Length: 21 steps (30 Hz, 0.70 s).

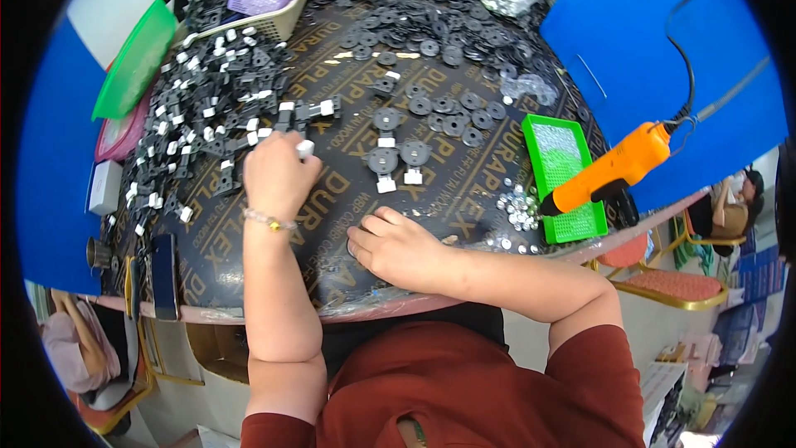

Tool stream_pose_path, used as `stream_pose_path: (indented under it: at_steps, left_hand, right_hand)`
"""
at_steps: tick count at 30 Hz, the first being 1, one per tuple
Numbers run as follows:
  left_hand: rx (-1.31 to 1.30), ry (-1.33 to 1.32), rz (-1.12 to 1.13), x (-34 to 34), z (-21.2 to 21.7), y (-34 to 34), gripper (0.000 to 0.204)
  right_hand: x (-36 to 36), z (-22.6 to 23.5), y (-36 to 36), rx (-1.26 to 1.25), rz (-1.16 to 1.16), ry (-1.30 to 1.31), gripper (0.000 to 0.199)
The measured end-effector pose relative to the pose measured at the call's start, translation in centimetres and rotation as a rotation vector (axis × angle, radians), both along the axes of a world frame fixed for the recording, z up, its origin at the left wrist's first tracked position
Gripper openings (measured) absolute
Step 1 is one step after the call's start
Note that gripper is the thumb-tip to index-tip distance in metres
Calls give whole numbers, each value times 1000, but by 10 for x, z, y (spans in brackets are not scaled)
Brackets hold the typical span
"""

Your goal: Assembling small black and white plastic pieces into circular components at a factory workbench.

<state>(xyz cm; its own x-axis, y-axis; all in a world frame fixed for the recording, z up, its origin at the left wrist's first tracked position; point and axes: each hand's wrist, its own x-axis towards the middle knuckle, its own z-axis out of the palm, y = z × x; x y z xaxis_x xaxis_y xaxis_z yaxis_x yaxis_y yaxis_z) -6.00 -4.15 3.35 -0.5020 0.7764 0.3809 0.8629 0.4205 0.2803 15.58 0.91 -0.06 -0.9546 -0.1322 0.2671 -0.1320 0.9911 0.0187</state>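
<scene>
2 hands worked mid-frame: my left hand (278, 174) pinched a white clip (305, 148) beside the parts pile (207, 108), handy for picking; my right hand (398, 247), loosely curled and empty, steadied on the board (332, 232).

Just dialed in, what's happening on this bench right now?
A person sits at a dark work table covered in small black plastic parts. The left hand pinches a small white piece beside the heap of black-and-white parts. The right hand rests flat on the table. A few assembled pieces lie ahead; an orange electric screwdriver sits unused over a green tray.
</scene>
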Motion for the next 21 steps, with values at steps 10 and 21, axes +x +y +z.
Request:
stream_pose_path:
  at_steps: [10, 21]
  left_hand:
    - [632, -1574, -461, 31, 7, 13, 13]
    - [349, -2026, -835, 70, 8, 18, 66]
  right_hand:
    - [83, 144, 79, -871, 143, 788, 40]
    - [148, 176, 48, -1524, 346, 902, 13]
